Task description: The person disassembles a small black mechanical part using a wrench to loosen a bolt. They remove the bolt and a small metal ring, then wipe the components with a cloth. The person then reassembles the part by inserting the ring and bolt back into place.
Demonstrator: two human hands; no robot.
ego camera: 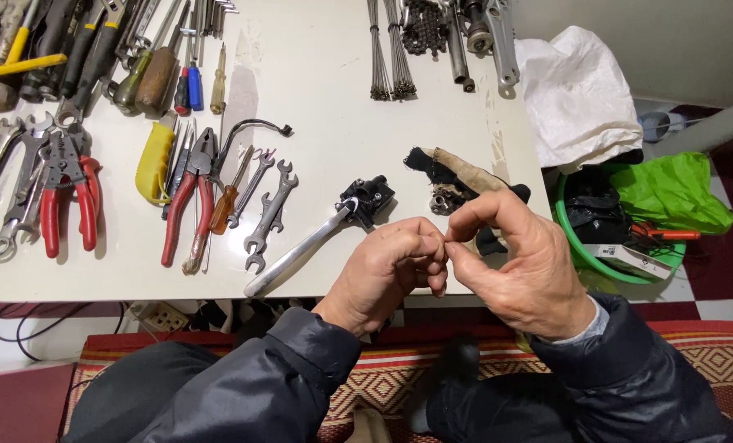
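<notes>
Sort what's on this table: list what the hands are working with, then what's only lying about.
In hand: left hand and right hand, fingertips pinched together on something too small to see; nearest, brake lever.

Lying about: red pliers, yellow-handled knife, spanners, spokes, rag.

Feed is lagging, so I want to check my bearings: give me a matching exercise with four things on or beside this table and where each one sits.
Things:
1. brake lever
2. red-handled pliers
3. green tub
4. spokes

Places:
A. far edge of the table, middle
B. off the table's right end
C. left part of the table
D. just beyond the left hand

Pairs: 1-D, 2-C, 3-B, 4-A
</notes>
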